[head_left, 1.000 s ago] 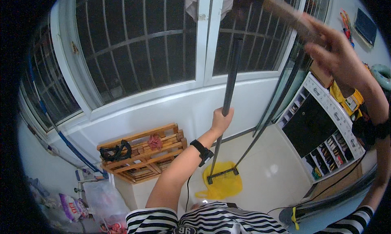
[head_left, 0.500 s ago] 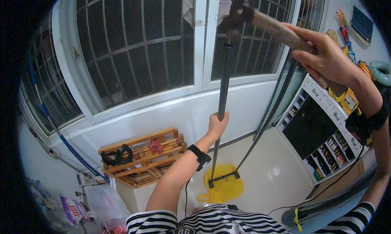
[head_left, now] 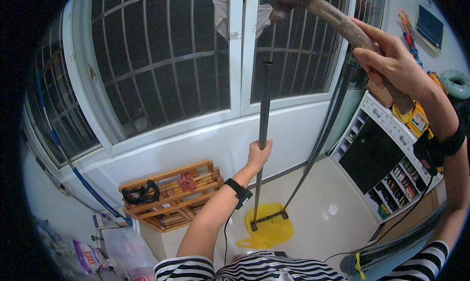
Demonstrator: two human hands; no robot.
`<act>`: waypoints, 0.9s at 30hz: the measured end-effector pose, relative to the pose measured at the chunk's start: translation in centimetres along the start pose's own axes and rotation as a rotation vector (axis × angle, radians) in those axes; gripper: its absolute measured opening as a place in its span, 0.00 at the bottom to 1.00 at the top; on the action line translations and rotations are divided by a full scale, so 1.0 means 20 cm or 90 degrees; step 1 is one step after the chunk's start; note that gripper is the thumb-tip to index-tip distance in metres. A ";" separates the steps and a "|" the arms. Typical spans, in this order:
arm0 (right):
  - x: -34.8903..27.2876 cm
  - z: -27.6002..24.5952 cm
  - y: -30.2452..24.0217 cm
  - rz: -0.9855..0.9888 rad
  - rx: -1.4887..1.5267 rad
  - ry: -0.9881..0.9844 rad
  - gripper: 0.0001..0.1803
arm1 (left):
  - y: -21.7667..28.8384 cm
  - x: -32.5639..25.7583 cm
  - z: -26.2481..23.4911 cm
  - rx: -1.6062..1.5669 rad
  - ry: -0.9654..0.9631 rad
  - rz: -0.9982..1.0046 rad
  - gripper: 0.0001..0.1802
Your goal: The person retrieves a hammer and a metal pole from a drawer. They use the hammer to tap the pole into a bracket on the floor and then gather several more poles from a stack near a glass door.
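A hammer with a worn wooden handle and dark head is raised in my right hand, its fingers wrapped round the handle. The hammer head is up and to the right of the top end of a dark metal pole, apart from it. My left hand grips that pole lower down and holds it upright. A second dark pole stands to the right, leaning slightly. Both poles meet a short dark crossbar at the floor, which lies on a yellow plastic bag.
Barred windows fill the wall ahead. A wooden slatted rack stands at the left, beside clear plastic bags. At the right is a white shoe cabinet with black doors. A dark cable runs along the lower right.
The hammer head has lifted away from the pole's top end, up and to the right. My left hand keeps its grip on the pole, and the view has shifted slightly.
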State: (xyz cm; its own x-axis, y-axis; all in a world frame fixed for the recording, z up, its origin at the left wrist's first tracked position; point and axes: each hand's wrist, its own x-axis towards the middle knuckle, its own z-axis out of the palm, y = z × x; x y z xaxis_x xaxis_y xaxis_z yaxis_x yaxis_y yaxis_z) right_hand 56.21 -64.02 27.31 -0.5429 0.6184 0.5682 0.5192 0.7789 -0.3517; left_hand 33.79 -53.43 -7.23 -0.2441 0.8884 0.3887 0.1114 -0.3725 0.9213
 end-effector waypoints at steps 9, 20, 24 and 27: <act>-0.36 -0.04 0.25 0.198 0.187 0.036 0.32 | 0.29 0.08 -0.11 -0.190 -0.008 0.175 0.24; -0.79 0.00 0.61 0.302 0.144 0.102 0.29 | 0.98 0.44 -0.26 -0.087 -0.051 0.362 0.23; -0.87 -0.02 0.75 0.329 0.091 0.106 0.29 | 1.01 0.37 -0.09 -0.119 0.007 0.382 0.13; -0.84 -0.11 0.67 0.205 0.344 -0.063 0.11 | 1.01 0.38 -0.07 -0.098 0.051 0.337 0.12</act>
State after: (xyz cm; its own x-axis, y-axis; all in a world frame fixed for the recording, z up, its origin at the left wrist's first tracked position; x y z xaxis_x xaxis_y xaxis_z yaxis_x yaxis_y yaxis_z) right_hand 73.69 -64.31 14.61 -0.4867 0.8168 0.3098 0.2742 0.4795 -0.8336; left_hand 32.87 -54.54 14.43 -0.2665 0.5478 0.7930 0.0990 -0.8029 0.5879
